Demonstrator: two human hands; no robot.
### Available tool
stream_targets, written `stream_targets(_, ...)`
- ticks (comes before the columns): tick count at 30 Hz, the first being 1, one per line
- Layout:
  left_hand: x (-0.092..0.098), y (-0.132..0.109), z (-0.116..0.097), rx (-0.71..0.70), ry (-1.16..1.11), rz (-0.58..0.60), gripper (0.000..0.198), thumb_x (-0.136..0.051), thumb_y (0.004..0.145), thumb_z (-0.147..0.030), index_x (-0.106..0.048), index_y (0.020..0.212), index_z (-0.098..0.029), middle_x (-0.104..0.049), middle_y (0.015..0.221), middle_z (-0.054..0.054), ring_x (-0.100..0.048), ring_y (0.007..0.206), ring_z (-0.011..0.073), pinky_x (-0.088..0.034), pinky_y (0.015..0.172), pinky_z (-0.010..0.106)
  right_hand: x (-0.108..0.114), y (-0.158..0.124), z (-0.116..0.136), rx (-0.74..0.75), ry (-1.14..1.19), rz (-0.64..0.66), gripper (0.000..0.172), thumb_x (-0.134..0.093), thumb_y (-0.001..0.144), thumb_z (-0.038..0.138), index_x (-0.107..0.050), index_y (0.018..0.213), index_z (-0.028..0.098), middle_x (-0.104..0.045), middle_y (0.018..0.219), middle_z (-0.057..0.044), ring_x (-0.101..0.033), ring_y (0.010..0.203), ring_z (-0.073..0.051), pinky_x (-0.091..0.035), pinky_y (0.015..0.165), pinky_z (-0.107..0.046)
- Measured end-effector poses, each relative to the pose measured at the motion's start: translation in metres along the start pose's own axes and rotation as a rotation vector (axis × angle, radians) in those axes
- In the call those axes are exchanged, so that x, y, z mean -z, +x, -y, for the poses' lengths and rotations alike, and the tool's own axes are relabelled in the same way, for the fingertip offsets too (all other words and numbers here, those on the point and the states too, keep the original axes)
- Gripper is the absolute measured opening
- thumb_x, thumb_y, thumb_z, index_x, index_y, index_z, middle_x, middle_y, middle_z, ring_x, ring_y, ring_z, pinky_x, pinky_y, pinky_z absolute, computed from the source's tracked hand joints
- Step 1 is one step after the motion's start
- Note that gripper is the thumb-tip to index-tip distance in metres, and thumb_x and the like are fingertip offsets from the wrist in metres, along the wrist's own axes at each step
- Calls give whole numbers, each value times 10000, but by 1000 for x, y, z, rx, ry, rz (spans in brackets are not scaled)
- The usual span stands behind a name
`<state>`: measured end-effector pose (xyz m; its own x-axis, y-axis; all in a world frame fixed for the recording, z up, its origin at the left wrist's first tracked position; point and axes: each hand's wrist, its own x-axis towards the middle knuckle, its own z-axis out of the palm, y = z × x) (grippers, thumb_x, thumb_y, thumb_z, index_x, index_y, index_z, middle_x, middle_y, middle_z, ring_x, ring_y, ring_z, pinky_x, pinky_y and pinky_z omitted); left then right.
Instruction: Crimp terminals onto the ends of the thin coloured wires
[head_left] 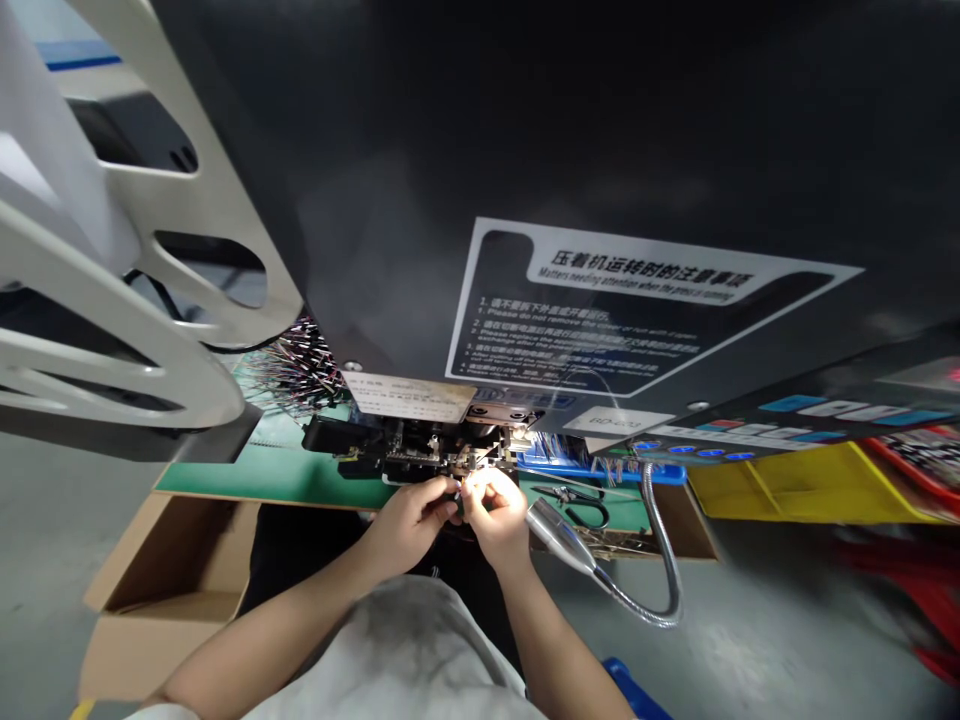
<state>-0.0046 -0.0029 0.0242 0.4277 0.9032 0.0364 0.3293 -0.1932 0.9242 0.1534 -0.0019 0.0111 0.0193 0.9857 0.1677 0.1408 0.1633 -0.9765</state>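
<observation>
Both my hands meet just in front of the metal tooling (420, 450) under a large dark press machine (360, 200). My left hand (411, 520) is closed, thumb and fingers pinched at something too small to make out. Close beside it, my right hand (496, 512) is also pinched, its fingertips in bright light and nearly touching the left ones. What lies between the fingertips is tiny and unclear. A lamp (559, 535) on a flexible metal neck shines from the right of my right hand.
Black-handled scissors or pliers (585, 508) lie on the green table (247, 474), near a blue tray (664, 473). A bundle of thin wires (300, 372) is behind at left. A reel (225, 200) hangs upper left. Cardboard box (150, 640) lower left; yellow bin (817, 485) right.
</observation>
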Motion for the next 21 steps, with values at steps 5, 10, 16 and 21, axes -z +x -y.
stream_targets(5, 0, -1, 0, 9, 58, -22, 170, -490, 924, -129, -637, 981, -193, -713, 964, 45, -668, 902, 202, -483, 795, 268, -2, 0, 6, 86, -71, -55, 58, -618, 839, 184, -670, 863, 181, -493, 571, 42, -468, 498, -125, -457, 523, -261)
stream_targets(10, 0, -2, 0, 7, 87, -17, 185, -480, 917, -111, -625, 984, -203, -711, 970, 42, -668, 918, 201, -477, 796, 264, 0, -1, 5, 138, -130, -52, 121, -629, 830, 164, -723, 902, 185, -580, 621, 11, -508, 530, -140, -484, 573, -286)
stream_targets(16, 1, -1, -2, 8, 111, -38, 176, -479, 919, -117, -615, 982, -209, -711, 953, 35, -665, 870, 192, -480, 769, 262, -1, 0, -2, 140, -106, -67, 114, -632, 851, 220, -715, 919, 179, -478, 541, 48, -446, 476, -127, -460, 520, -274)
stream_targets(21, 2, 2, -1, 3, 107, -52, 219, -474, 924, -129, -609, 1065, -227, -707, 1087, 40, -659, 999, 204, -481, 852, 275, -3, 2, -3, 123, -80, -77, 116, -634, 866, 253, -705, 932, 188, -446, 552, 55, -416, 480, -120, -437, 508, -265)
